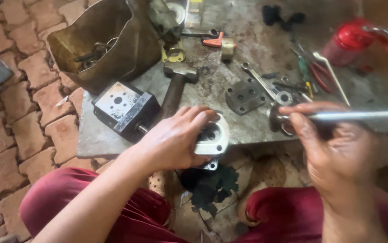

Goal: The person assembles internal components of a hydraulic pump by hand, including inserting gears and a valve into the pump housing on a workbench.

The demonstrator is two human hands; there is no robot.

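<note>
Red trousers (113, 211) cover the person's knees at the bottom of the view, and both forearms reach forward from there toward a flat stone slab (248, 49) laid on a brick floor (27, 85). On the slab's near edge the left hand (173, 141) is cupped palm-down, fingers spread and closed over a pale metal housing (214, 137), pinning it in place; the housing is light grey with rounded corners, a dark opening in its face and small bolt holes at its edge. To the right, the right hand (333, 144) is curled tight around a long shiny rod (360, 115) held level, its left end meeting a round dark part just beside the housing. Behind the left hand lie a black square block (124, 108) and a hammer (176, 83). Farther back sit a brown bag (113, 36), a grey plate (244, 96), a wrench (259, 81) and a red can (349, 40).
</note>
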